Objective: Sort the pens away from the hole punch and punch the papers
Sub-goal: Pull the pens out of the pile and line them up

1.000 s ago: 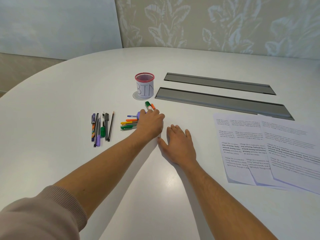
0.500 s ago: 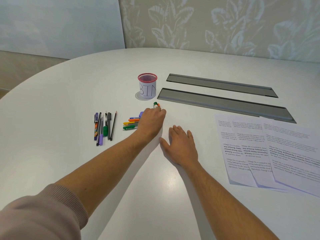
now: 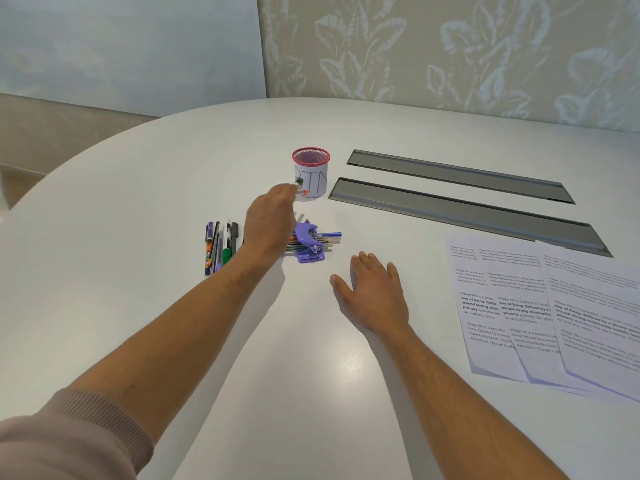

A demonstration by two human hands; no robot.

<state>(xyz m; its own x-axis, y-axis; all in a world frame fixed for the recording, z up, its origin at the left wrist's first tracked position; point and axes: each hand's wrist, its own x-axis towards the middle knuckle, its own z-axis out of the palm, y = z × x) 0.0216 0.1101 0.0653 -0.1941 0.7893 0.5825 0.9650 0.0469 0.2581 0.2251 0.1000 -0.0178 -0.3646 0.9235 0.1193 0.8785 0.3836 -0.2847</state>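
1. White round table [image 3: 138, 202], patterned wall behind. Nearest, the right hand [image 3: 372, 294] lies flat on the table, fingers straight and close together, holding nothing.
2. Papers [image 3: 554, 313] lie fanned to the right, apparently unpunched.
3. The purple hole punch [image 3: 308, 244] sits on loose pens [image 3: 329, 237] whose long axes run left-right; sorted pens [image 3: 221, 247] lie to the left, pointing away.
4. The left hand [image 3: 270, 223] pinches two markers [image 3: 300, 187] toward the cup [image 3: 310, 174]. Sorting looks partly done.
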